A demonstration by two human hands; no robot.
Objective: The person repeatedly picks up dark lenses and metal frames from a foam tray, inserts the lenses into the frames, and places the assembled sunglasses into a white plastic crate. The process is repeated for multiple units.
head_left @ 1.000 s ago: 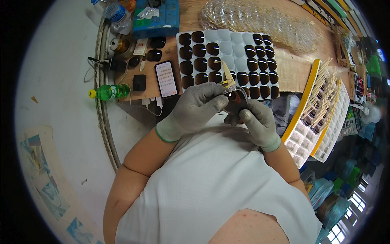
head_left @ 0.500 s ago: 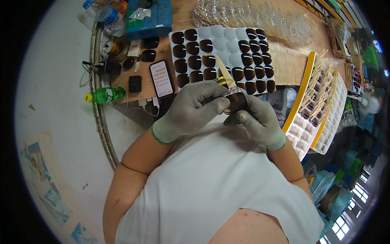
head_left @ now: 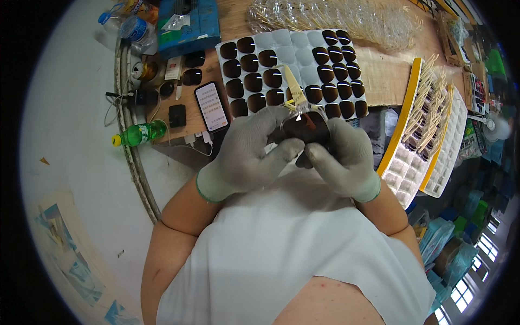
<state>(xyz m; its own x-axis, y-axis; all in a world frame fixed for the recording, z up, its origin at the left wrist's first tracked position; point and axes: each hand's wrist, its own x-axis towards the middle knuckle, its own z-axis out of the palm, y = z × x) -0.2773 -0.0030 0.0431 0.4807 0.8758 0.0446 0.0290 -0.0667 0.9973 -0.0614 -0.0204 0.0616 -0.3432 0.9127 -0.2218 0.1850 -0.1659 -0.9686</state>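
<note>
Between my two grey-gloved hands is a pair of sunglasses, with a dark brown lens (head_left: 307, 130) facing up and a clear rim. My left hand (head_left: 250, 151) pinches its left side, thumb along the lower edge. On the other side, my right hand (head_left: 349, 154) is closed on it, thumb pressing at the bottom. A cream temple arm (head_left: 293, 86) reaches away from the glasses over the white lens tray (head_left: 281, 39). Rows of loose dark brown lenses (head_left: 253, 82) lie in that tray, with several bare hollows in the middle. The parts under my fingers are hidden.
Left of the tray lie a lit phone (head_left: 212, 106), a black box (head_left: 177, 115) and a green bottle (head_left: 139, 133). A blue metal box (head_left: 189, 35) stands farther back. Clear frames (head_left: 330, 20) are heaped behind the tray. Rightward, a yellow-edged tray (head_left: 398, 142) holds cream-armed glasses.
The glasses have turned in my hands, so the dark lens now faces up more broadly. My hands sit slightly farther apart, and the view has shifted a little.
</note>
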